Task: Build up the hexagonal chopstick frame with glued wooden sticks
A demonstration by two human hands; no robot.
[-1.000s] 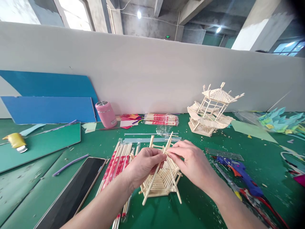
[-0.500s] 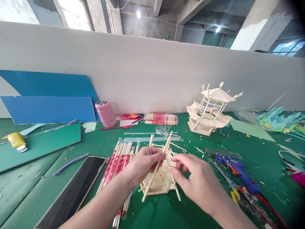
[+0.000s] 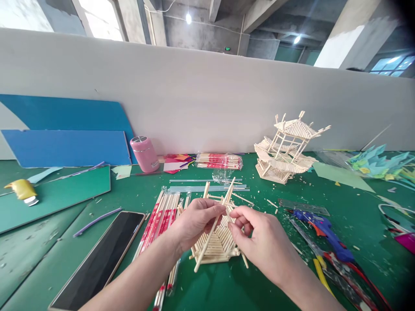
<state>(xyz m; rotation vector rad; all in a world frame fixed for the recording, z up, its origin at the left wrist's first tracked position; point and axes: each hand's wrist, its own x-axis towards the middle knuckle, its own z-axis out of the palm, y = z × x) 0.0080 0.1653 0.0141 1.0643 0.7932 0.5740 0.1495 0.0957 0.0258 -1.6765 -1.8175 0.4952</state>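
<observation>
My left hand [image 3: 201, 218] pinches a long pale wooden stick [image 3: 207, 246] that slants up and away over a small stick frame. My right hand [image 3: 257, 233] is closed, thumb and forefinger together on a second stick [image 3: 244, 260], whose lower end pokes out below the fingers. The two sticks cross near the left fingertips. Beneath both hands sits the frame, a hexagonal base of wooden sticks [image 3: 212, 252] with short uprights at its corners. My hands hide part of it.
Wrapped chopsticks [image 3: 158, 220] and a phone [image 3: 97, 259] lie to the left. A blue glue gun [image 3: 324, 229] and pliers [image 3: 353, 280] lie right. Behind stand a stick pagoda [image 3: 285, 151] and a pink cup [image 3: 145, 154]. A yellow-handled cutter [image 3: 22, 192] lies far left.
My right fingers have closed in more on the second stick, and its lower end has swung slightly right. The left hand has barely moved.
</observation>
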